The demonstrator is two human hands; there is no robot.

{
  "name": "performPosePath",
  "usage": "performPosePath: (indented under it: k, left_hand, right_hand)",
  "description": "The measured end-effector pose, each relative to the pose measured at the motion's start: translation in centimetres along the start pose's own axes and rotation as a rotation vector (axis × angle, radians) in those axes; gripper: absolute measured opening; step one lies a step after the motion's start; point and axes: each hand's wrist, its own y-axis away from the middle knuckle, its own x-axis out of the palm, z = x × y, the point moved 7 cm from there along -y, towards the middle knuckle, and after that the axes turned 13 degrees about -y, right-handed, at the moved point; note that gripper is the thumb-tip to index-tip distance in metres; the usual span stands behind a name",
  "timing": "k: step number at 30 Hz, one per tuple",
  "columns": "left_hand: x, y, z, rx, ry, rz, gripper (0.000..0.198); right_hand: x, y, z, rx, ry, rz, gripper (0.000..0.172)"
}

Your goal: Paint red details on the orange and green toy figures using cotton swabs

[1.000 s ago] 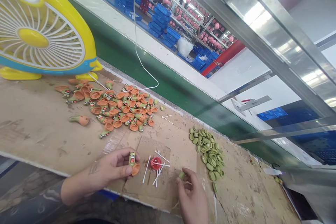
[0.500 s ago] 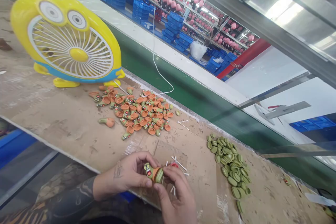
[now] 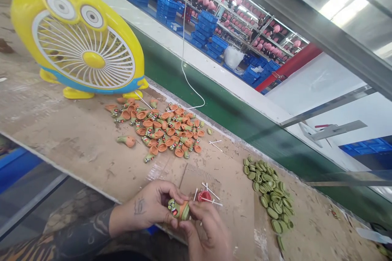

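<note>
My left hand (image 3: 153, 208) and my right hand (image 3: 206, 230) meet at the bench's front edge, both closed on one small orange and green toy figure (image 3: 178, 209) with a painted face. The left fingers pinch its face end, the right fingers press on its orange end. Just behind the hands sits a small red cap (image 3: 203, 195) with several white cotton swabs (image 3: 211, 193) lying across and around it.
A heap of orange and green toy figures (image 3: 162, 130) lies mid-bench, one stray figure (image 3: 126, 140) to its left. A pile of green round caps (image 3: 269, 191) lies at right. A yellow cartoon fan (image 3: 79, 40) stands at back left. A green conveyor belt (image 3: 232, 114) runs behind.
One second ago the left hand alone held the figure and the right hand held a green piece; the right hand has since come to the figure. The view has shifted left.
</note>
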Motion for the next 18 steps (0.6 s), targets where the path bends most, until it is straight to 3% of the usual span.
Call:
performPosePath:
  k: [9, 15, 18]
  left_hand:
    - [-0.6, 0.2, 0.5, 0.061, -0.191, -0.010, 0.040]
    - [0.2, 1.0, 0.1, -0.087, -0.014, 0.085, 0.056]
    - [0.8, 2.0, -0.8, -0.133, -0.026, 0.087, 0.054]
  right_hand:
    - [0.8, -0.2, 1.0, 0.025, 0.097, 0.118, 0.026]
    - [1.9, -0.3, 2.4, -0.182, 0.224, 0.129, 0.031]
    - [2.7, 0.1, 3.7, -0.243, 0.187, 0.135, 0.033]
